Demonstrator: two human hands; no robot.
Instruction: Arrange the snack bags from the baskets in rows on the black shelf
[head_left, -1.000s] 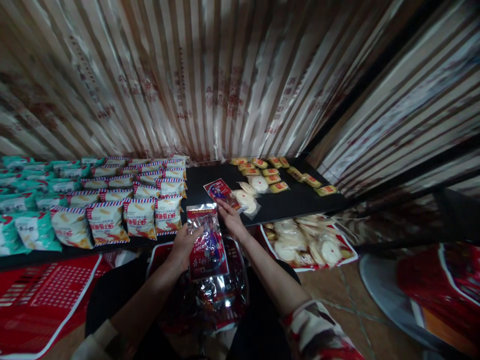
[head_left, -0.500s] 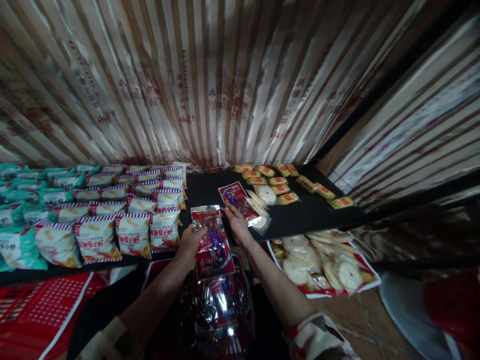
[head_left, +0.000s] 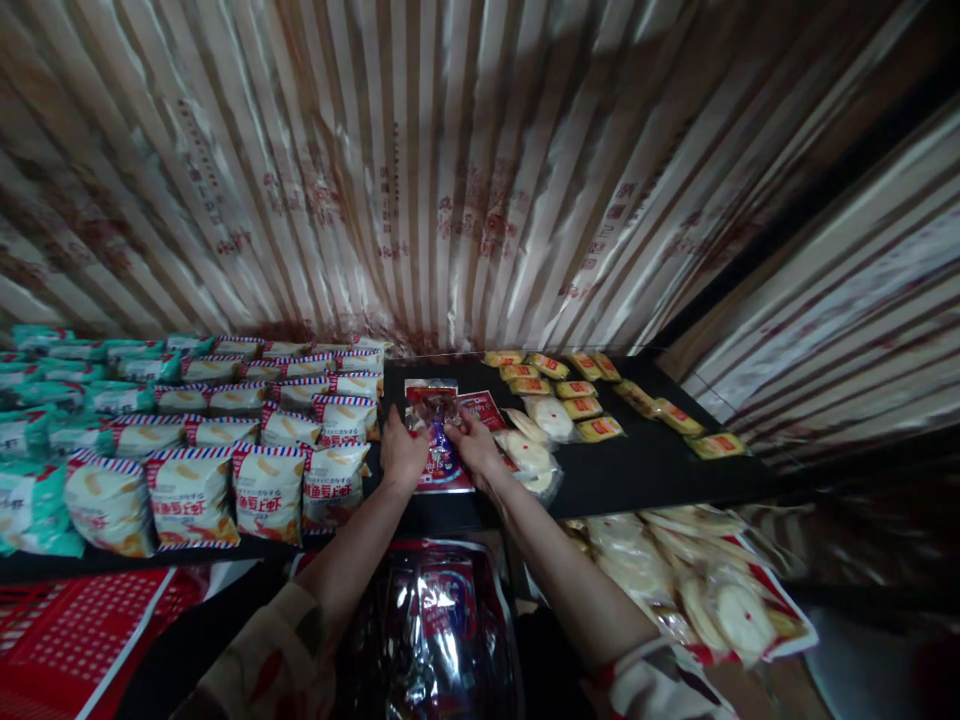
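Observation:
A dark red snack packet [head_left: 448, 476] with purple print and a shiny clear part lies on or just over the black shelf. My left hand [head_left: 405, 450] grips its left side, with the thumb over the front. On its right side, the fingers of my right hand [head_left: 474, 440] close on the packet too. Partly covered by that hand is a second dark red packet [head_left: 484, 408]. Close to its right are round white crackers in clear wrap [head_left: 529, 453]. Below, between my forearms, shiny dark red packets [head_left: 442, 610] fill a container.
Rows of white snack bags [head_left: 191, 497] and teal bags [head_left: 34, 505] stand left on the black shelf [head_left: 637, 480]. Yellow packs [head_left: 581, 408] lie to the right. Lower right is a tray of wrapped crackers [head_left: 742, 612]; a red basket [head_left: 82, 630] sits lower left. Striped sheeting [head_left: 450, 170] hangs behind.
The packet has moved from above the container forward onto the shelf area, beside the other red packet. My right hand has left that packet and joined my left on the carried one.

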